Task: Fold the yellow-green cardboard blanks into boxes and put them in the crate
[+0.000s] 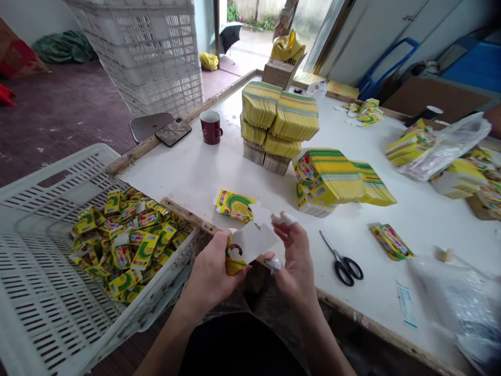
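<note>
My left hand (pixel 213 271) is closed on a small yellow and green cardboard box (pixel 250 243), its plain white flap or inside facing up. Beside it, my right hand (pixel 293 256) is held with the fingers apart and white wrapping on the thumb and a fingertip. Whether the right thumb touches the box edge I cannot tell. Just beyond the hands a printed yellow and green crayon box (pixel 235 205) lies on the table. Stacks of flat printed cartons (pixel 332 177) stand to the right of it, with taller bundles (pixel 279 112) behind.
At the left, a white plastic basket (pixel 43 183) holds many small yellow boxes (pixel 133 235). On the white table (pixel 176 175) are a maroon mug (pixel 210 128), a phone (pixel 173 131), black-handled scissors (pixel 344 263), another flat carton (pixel 391 242) and a clear plastic bag (pixel 457 297). Stacked crates (pixel 144 47) stand behind.
</note>
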Tool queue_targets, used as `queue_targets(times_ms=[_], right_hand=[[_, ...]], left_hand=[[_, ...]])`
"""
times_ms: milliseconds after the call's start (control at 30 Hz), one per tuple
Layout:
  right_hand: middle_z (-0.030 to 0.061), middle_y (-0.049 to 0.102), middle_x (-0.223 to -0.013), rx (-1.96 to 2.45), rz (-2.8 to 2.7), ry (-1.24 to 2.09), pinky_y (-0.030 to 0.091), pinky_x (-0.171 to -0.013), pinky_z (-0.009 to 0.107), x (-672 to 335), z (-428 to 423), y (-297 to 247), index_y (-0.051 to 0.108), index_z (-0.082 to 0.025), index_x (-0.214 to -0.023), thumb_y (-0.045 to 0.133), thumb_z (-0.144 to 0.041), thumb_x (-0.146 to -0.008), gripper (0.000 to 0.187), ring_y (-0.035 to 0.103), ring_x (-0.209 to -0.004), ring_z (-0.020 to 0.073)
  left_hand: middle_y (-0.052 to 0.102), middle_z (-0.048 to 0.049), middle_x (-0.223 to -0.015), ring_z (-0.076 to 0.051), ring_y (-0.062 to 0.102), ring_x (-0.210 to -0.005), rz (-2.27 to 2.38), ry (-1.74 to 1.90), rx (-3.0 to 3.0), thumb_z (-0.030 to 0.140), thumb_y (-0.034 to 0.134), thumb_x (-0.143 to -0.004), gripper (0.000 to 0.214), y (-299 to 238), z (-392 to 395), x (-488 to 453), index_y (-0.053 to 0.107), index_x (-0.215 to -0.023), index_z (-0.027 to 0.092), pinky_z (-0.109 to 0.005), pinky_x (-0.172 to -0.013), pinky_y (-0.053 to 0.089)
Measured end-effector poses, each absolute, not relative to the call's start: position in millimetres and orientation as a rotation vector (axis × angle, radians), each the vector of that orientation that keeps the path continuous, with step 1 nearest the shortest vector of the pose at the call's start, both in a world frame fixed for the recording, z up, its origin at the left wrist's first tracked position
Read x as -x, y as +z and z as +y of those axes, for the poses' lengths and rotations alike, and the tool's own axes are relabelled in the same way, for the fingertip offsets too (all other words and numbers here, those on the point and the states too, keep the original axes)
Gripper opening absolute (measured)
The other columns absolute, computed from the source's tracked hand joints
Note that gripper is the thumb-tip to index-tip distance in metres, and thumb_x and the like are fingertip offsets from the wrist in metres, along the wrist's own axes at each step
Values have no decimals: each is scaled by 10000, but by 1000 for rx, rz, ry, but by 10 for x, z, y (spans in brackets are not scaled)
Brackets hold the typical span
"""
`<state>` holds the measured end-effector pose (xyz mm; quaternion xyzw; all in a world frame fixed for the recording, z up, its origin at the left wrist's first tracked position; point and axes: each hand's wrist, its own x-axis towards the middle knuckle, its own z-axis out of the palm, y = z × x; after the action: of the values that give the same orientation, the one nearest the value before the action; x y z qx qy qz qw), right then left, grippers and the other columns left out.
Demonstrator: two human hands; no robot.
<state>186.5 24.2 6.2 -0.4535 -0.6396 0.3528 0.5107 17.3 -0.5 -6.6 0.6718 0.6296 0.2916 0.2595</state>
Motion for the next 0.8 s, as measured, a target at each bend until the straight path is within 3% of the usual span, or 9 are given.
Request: queue_targets(times_ms=[100,200,300,400,500,633,800], right_hand=[[48,668,-913,1145,-1372,1269,507,-720,295,-1850,282,31,634,-198,-1019,588,-370,-872,231,616,-803,189],[14,665,-741,1083,-1005,1597,486,-619,261,-1731,319,-26,661,-187,-866,659,-442,-798,264,592,-659,165],[11,669,-677,974,-632,1885,495,-608,273,-1547,293,-145,666,-190,-818,749,-488,-668,344,590,-604,169],[19,666,-682,929,-501,2039,497,-642,270,-1416,231,-277,665,-185,-756,779,-467,-629,330,582,-610,160],[14,653,-729,971,-505,1996,488,-655,267,-1419,226,-351,644,-193,-796,769,-497,-639,364,573,-645,159],[-11,585,-734,1062,-760,1727,448,-587,254,-1570,293,-300,580,-222,-890,610,-625,-756,426,519,-628,146],[-23,523,-650,1241,-1270,1515,382,-562,234,-1685,345,-89,575,-179,-733,638,-443,-786,277,458,-604,129]], left_hand=[[616,-70,-1056,-220,643,-905,1657,863,-1957,380,662,-756,583,-117,-40,-197,366,-1230,214,-319,-750,534],[615,-77,-1059,-222,650,-895,1682,987,-1983,447,671,-751,620,-141,-53,-230,360,-1232,211,-320,-744,540],[614,-94,-1088,-228,649,-937,1688,1104,-1909,459,681,-746,676,-141,-46,-270,337,-1267,198,-325,-780,538],[594,-125,-1160,-242,638,-999,1686,1137,-1863,472,680,-748,753,-133,-19,-280,286,-1322,185,-337,-814,532],[585,-125,-1161,-252,635,-997,1726,1131,-1869,516,697,-723,802,-145,21,-248,281,-1328,192,-342,-792,536],[571,-126,-1113,-275,603,-1023,1798,1126,-2015,471,711,-731,719,-194,67,-188,336,-1279,195,-371,-796,528],[552,-119,-1070,-274,573,-983,1859,1076,-2256,256,674,-776,564,-216,93,-178,390,-1257,180,-403,-802,501]])
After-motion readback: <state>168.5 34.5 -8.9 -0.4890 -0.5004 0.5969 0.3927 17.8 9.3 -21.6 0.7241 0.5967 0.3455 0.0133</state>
